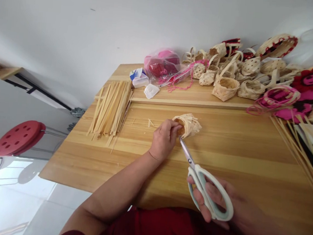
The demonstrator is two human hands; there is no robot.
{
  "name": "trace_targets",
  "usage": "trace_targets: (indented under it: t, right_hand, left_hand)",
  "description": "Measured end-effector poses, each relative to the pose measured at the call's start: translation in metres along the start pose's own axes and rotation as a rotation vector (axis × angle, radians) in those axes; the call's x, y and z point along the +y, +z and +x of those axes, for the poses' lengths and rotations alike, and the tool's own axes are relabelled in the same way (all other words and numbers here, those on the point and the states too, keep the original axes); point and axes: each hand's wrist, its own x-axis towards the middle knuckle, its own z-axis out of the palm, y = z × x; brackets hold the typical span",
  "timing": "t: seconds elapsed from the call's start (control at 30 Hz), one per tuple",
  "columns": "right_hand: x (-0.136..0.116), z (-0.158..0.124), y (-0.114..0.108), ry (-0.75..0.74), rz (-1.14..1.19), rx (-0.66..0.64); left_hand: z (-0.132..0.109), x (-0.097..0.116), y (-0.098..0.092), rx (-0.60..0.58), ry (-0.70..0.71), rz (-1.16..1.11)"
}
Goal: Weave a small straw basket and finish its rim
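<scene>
My left hand (165, 139) is closed on the rim of a small woven basket (191, 125), which lies on its side with its opening turned toward me. White-handled scissors (209, 191) are in my right hand (217, 196), fingers through the loops. Their blades look shut, and the tips touch or nearly touch the basket's rim beside my left fingers. A few short strip offcuts (149, 122) are on the wooden table (130, 166) left of my hand.
A bundle of flat strips (112, 108) lies at the left. Crumpled tissue (151, 91) and a plastic bag of pink and red material (162, 67) sit at the back. Several finished small baskets (225, 87) crowd the back right, near long strips (303, 156). Red stools (20, 137) stand at left.
</scene>
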Motion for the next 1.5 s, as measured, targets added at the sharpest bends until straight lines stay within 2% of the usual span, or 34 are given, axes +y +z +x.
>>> trace_targets:
  t: [0.13, 0.3, 0.47, 0.63, 0.83, 1.13, 1.27, 1.5]
  right_hand:
    - [0.001, 0.003, 0.004, -0.067, 0.092, 0.059]
    - [0.007, 0.011, 0.008, -0.121, 0.18, 0.02]
    - [0.014, 0.014, 0.007, -0.205, 0.224, 0.043]
    - [0.019, 0.012, 0.004, -0.175, 0.203, -0.002]
    - [0.024, 0.01, 0.0, -0.141, 0.267, -0.015]
    - [0.026, 0.022, 0.007, -0.21, 0.344, 0.009]
    - [0.028, 0.025, 0.008, -0.245, 0.401, -0.027]
    - [0.008, 0.029, 0.023, -0.21, 0.597, -0.116]
  left_hand:
    - [0.0, 0.003, 0.0, -0.025, -0.047, -0.087]
    - [-0.003, 0.006, 0.004, -0.034, -0.037, -0.154]
    - [-0.006, 0.011, 0.005, -0.023, -0.029, -0.17]
    - [-0.007, 0.014, 0.003, -0.032, -0.01, -0.114]
    - [-0.006, 0.008, 0.003, -0.033, 0.005, -0.124]
    - [-0.007, 0.008, 0.003, -0.008, 0.044, -0.154]
    - [-0.009, 0.009, 0.003, 0.006, 0.074, -0.178]
    - [-0.015, 0.007, 0.005, -0.004, 0.127, -0.086]
